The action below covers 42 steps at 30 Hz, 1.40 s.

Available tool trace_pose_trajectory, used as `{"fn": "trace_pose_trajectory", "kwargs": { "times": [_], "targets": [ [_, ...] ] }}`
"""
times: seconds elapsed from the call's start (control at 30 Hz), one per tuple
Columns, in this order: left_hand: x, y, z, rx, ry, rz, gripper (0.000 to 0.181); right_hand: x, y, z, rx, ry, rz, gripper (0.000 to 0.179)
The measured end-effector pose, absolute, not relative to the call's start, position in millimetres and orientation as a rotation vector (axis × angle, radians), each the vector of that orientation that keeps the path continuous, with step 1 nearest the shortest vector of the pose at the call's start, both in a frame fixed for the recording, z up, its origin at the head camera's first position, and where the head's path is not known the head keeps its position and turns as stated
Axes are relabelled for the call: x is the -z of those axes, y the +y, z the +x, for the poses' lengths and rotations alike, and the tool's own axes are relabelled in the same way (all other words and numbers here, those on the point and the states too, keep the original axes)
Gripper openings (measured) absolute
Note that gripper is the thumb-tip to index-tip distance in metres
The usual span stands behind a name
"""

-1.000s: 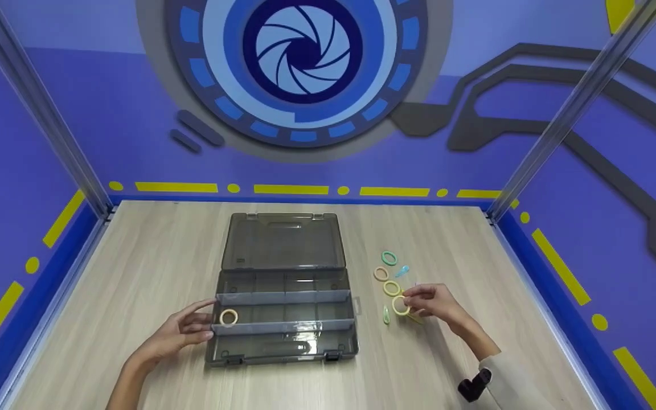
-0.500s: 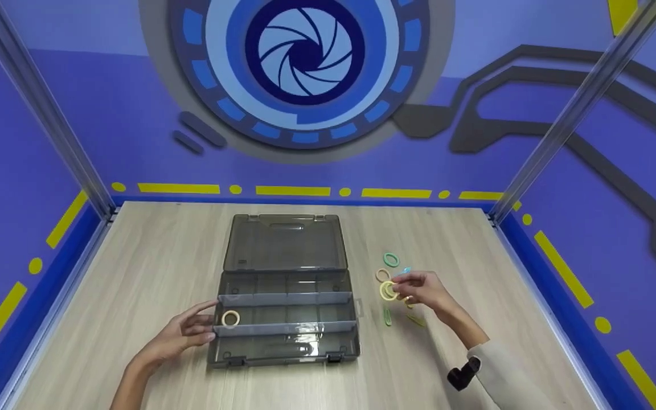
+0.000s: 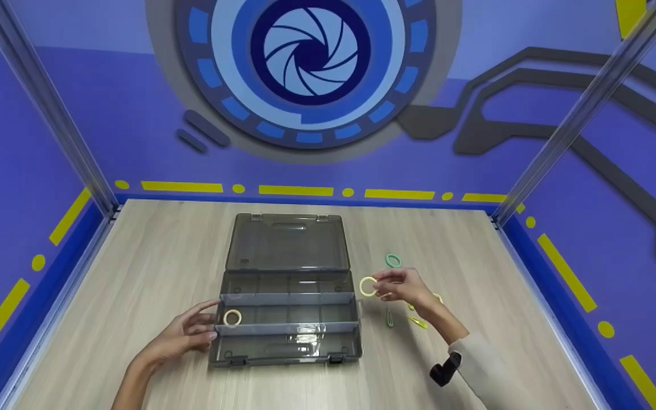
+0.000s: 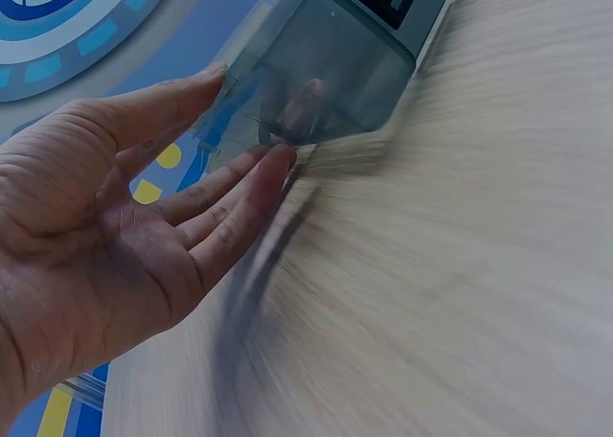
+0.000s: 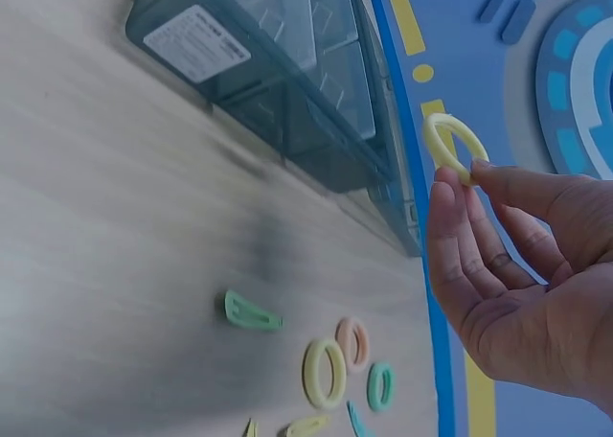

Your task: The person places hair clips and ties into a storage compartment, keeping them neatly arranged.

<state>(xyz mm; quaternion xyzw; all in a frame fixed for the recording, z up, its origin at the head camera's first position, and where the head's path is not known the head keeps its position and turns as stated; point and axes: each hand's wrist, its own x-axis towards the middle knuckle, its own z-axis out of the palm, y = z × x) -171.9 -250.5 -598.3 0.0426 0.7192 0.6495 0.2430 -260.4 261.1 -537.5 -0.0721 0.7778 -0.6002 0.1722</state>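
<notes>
In the head view, my right hand (image 3: 405, 287) pinches a yellow hair tie (image 3: 361, 286) between thumb and fingers, raised just right of a grey see-through compartment box (image 3: 288, 242). The right wrist view shows the same hair tie (image 5: 434, 142) at the fingertips. The box's lid lies back. A pale orange hair tie (image 3: 240, 318) lies in the left part of its middle row. My left hand (image 3: 177, 336) touches the box's left side, fingers fairly straight; the left wrist view has the fingertips at a box corner (image 4: 345, 82).
Right of the box, partly behind my right hand, lie a green snap clip (image 5: 247, 312), another yellow hair tie (image 5: 312, 375), a pinkish hair tie (image 5: 360, 346), a green hair tie (image 5: 374, 387), and blue (image 5: 356, 421) and yellow clips (image 5: 306, 425). Patterned walls enclose the wooden table.
My right hand has lifted the yellow hair tie and carried it left, from the loose pieces to near the box's right edge. My left hand stays at the box's left side.
</notes>
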Motion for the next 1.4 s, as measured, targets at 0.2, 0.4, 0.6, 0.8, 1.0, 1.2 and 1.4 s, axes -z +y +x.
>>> {"fn": "trace_pose_trajectory", "kwargs": {
  "times": [0.2, 0.4, 0.6, 0.8, 1.0, 1.2, 1.4],
  "targets": [
    [598.7, -250.6, -171.0, -1.788, 1.944, 0.108, 0.082, 537.9, 243.0, -263.2, 1.736, 2.141, -0.175, 0.038],
    [599.1, -251.8, -170.5, -1.785, 1.95, 0.11, 0.081, 539.5, 222.2, -266.5, 1.726, 2.115, -0.187, 0.037],
    [599.5, -252.9, -170.7, -1.793, 1.948, 0.129, 0.08, 542.8, 199.1, -266.9, 1.727, 2.103, -0.229, 0.033],
    [599.9, -253.1, -170.9, -1.79, 1.955, 0.109, 0.081, 545.5, 175.3, -264.5, 1.722, 2.042, -0.302, 0.031],
    [600.3, -252.6, -170.5, -1.789, 1.958, 0.113, 0.081, 550.9, 148.6, -261.1, 1.726, 2.018, -0.334, 0.029],
    [600.3, -250.5, -170.0, -1.801, 1.939, 0.09, 0.082, 558.3, 117.4, -254.3, 1.73, 2.065, -0.379, 0.023],
    [599.6, -248.9, -169.7, -1.79, 1.942, 0.047, 0.084, 565.0, 89.4, -244.6, 1.712, 2.192, -0.418, 0.017]
  ]
}}
